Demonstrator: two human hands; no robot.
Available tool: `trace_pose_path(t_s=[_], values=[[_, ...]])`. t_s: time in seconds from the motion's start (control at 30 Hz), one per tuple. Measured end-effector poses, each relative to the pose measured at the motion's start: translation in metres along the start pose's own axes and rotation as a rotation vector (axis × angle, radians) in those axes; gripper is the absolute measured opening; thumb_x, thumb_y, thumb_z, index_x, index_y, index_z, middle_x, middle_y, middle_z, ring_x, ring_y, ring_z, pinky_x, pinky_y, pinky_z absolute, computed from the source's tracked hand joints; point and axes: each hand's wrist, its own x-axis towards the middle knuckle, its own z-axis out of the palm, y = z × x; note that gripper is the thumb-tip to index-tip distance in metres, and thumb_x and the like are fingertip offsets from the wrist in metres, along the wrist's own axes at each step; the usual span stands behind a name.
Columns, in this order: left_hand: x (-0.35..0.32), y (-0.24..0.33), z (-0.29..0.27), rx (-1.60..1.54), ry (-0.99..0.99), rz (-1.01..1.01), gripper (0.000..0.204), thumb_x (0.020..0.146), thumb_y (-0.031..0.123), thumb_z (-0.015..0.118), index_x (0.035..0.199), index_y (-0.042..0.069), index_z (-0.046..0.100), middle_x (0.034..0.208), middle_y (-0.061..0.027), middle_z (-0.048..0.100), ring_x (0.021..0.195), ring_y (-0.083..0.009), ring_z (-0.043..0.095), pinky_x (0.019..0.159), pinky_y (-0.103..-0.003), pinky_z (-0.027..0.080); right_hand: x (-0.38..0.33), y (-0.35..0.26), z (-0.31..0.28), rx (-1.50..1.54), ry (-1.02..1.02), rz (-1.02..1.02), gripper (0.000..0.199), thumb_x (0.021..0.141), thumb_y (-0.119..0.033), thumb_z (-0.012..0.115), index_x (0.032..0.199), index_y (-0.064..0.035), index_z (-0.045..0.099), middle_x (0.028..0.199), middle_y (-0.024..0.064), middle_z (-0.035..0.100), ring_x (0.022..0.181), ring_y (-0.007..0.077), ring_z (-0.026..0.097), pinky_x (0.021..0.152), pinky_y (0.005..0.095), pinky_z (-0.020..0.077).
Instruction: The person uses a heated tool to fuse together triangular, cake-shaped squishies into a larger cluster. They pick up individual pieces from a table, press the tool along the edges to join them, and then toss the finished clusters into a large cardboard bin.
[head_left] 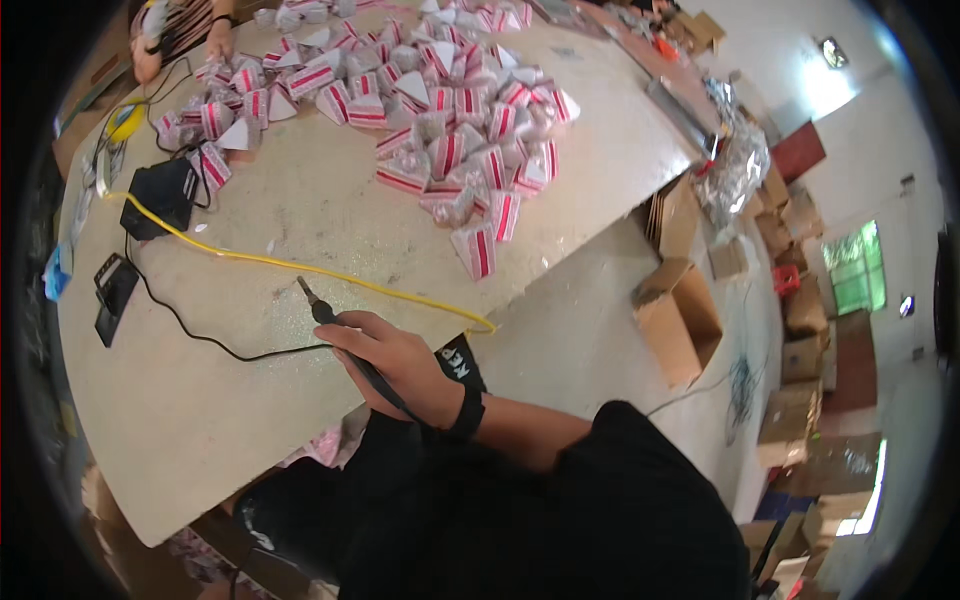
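Reaching in from the lower right, our black sleeve leads to our right hand, which wears a dark wristband and has its fingers closed around a slim black tool. The tool is held tilted, its metal tip pointing up and to the left above the pale table, near the table's edge; we cannot tell whether the tip touches the surface. We cannot make out our left hand, so we cannot tell what it does.

From beside our fingers, a thin black cord curves left across the table to a small black stand. Past the tip, a yellow cable runs slantwise over the tabletop to the edge at our right. Farther left sits a dark box with more leads around it, and beyond that a yellow object.

Ahead of us lies a broad heap of wrapped packets, white and pink with red stripes, lying at many angles and touching one another. At the far left we see a co-worker's hands beside the heap. Across the floor to our right stands an open cardboard box, and behind it, stacked cartons line the wall near a window.
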Motion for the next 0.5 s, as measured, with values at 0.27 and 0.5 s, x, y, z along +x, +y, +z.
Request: trace_pose_path(t_s=[0.27,0.5], values=[[0.012,-0.018,0.044,0.023,-0.151,0.085,0.042,0.103,0.029,0.039,0.116,-0.006,0.058,0.108,-0.015,0.064,0.099,-0.0227,0.061,0.085,-0.035,0.05,-0.007,0.011,0.025,0.03,-0.045,-0.044,0.039,0.094,-0.008,0.06,0.132,-0.0151,0.059,0.121,0.0171,0.062,0.095,0.0343,0.069,0.076,0.0368,0.056],[0.033,0.018,0.038,0.197,-0.281,0.144,0.041,0.103,0.028,0.039,0.115,-0.006,0.059,0.107,-0.0151,0.064,0.098,-0.0227,0.061,0.085,-0.035,0.05,-0.004,0.017,0.002,0.035,-0.031,0.03,0.033,0.093,-0.007,0.058,0.125,-0.0126,0.062,0.118,0.0139,0.062,0.091,0.033,0.068,0.077,0.0367,0.0545]])
